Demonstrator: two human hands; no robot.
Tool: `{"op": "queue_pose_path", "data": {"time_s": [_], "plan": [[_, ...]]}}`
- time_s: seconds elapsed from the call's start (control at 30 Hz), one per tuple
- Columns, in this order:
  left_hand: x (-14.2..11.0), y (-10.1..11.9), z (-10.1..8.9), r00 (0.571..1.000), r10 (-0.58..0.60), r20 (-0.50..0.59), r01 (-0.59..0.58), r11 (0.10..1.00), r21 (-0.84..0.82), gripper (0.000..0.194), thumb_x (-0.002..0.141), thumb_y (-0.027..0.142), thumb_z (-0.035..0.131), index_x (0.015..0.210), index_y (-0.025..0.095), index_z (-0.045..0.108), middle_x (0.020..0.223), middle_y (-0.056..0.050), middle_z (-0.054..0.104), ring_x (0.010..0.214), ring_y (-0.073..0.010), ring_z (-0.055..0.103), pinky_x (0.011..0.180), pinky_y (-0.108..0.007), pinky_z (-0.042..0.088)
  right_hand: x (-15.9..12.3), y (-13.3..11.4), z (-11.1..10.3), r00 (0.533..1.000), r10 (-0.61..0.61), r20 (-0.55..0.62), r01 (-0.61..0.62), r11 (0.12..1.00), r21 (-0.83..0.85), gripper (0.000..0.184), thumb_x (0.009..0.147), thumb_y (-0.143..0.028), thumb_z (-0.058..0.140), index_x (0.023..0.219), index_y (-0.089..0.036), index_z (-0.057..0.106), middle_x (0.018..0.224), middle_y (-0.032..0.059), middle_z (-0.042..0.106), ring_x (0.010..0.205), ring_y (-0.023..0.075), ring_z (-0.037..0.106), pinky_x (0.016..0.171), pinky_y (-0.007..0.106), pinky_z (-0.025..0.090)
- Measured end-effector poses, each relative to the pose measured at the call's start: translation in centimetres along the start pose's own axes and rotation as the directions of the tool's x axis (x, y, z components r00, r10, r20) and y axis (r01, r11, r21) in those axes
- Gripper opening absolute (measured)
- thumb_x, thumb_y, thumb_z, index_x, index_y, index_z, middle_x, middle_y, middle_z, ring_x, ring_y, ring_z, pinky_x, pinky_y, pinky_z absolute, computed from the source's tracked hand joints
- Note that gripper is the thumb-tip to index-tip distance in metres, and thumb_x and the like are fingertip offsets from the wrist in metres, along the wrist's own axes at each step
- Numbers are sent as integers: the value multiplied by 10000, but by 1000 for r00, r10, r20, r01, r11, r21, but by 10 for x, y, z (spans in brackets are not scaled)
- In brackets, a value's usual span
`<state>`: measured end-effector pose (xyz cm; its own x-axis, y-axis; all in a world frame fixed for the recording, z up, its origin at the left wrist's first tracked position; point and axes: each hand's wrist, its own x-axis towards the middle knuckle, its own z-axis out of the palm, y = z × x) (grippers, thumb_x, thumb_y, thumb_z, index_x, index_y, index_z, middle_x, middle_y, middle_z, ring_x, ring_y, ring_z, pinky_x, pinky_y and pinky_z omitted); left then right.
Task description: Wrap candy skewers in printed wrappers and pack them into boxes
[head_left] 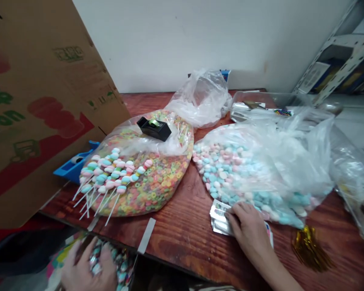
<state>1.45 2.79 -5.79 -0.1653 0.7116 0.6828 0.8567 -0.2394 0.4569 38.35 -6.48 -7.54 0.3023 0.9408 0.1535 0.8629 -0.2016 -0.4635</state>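
Observation:
My right hand [248,227] lies on a small stack of clear wrappers [218,218] on the wooden table [185,230], fingers curled over them, beside a bag of pastel marshmallows [245,169]. My left hand [87,266] is below the table's front edge, fingers wrapped round a wrapped marshmallow skewer [118,262]. Several marshmallow skewers [109,178] lie on top of a bag of coloured cereal rings [151,182].
A black tape dispenser [154,127] sits on the cereal bag, a blue one [74,165] at the left by a large cardboard box [39,105]. Strips of tape [146,235] hang off the front edge. Gold twist ties [311,246] lie right. More plastic bags [200,97] stand behind.

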Motion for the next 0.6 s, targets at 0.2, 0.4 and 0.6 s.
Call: {"op": "queue_pose_path", "data": {"time_s": [0.2, 0.4, 0.6], "plan": [[-9, 117, 53, 922, 233, 309, -99, 914, -394, 278, 825, 175, 594, 1097, 210, 638, 1162, -94, 635, 1079, -241, 596, 960, -418, 473, 6, -3, -2, 1000, 14, 16, -14, 1000, -13, 91, 913, -257, 542, 831, -229, 568, 829, 42, 590, 812, 257, 527, 703, 363, 361], [-31, 178, 89, 685, 242, 688, 310, 757, -575, 221, 864, 228, 556, 1054, 208, 667, 1069, -85, 682, 1007, -222, 622, 898, -363, 494, 8, -3, 4, 999, 37, 29, -36, 999, -33, 142, 926, -210, 518, 792, -230, 559, 814, 37, 599, 809, 259, 531, 718, 372, 344], [-31, 187, 97, 590, 173, 788, 477, 713, -514, 234, 861, 299, 563, 1046, 195, 664, 1056, -93, 686, 994, -235, 626, 899, -382, 481, 11, -4, 2, 997, 72, 20, -72, 997, -10, 115, 909, -219, 563, 794, -216, 551, 821, 38, 597, 816, 252, 538, 715, 357, 346]]}}
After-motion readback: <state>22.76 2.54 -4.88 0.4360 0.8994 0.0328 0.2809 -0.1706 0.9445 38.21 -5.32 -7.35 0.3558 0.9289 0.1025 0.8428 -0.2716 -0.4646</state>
